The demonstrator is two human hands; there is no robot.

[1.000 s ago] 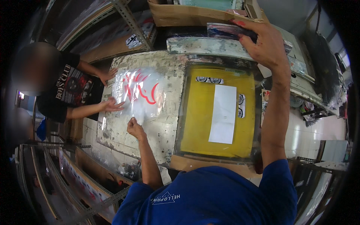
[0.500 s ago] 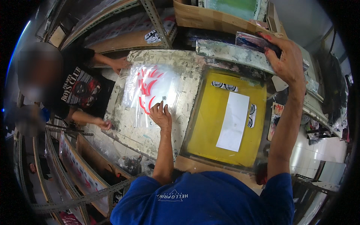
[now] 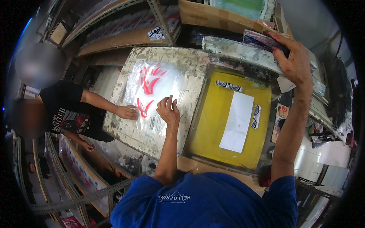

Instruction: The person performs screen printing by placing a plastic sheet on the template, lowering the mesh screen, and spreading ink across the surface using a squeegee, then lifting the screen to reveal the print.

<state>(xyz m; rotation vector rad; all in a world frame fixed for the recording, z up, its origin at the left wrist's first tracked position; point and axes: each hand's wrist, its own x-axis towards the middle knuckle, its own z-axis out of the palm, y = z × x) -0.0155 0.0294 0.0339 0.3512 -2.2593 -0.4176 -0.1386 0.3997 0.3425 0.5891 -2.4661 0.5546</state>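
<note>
My left hand [image 3: 168, 112] is open with its fingers apart, at the right edge of a clear plastic sheet [image 3: 167, 81] printed with red curved shapes. I cannot tell if it touches the sheet. At the upper right my right hand [image 3: 295, 62], red-stained on the fingers, is closed around the end of a dark bar [image 3: 260, 41] smeared with ink. The sheet lies on a paint-spotted pale board [image 3: 118, 110]. To its right is a yellow printing screen [image 3: 213, 125] with a white paper strip [image 3: 237, 121] on it. A co-worker's hand [image 3: 127, 112] is at the sheet's left edge.
A long paint-caked bar [image 3: 228, 49] runs behind the screen. A cardboard panel [image 3: 224, 17] stands beyond it. Metal shelving [image 3: 161, 22] rises at the back, and racks [image 3: 81, 167] fill the lower left. The co-worker [image 3: 72, 102] stands on the left.
The co-worker has leaned nearer and brought a hand to the sheet's left edge. The red shapes lie slightly differently. My left hand has shifted slightly right; my right hand keeps its grip.
</note>
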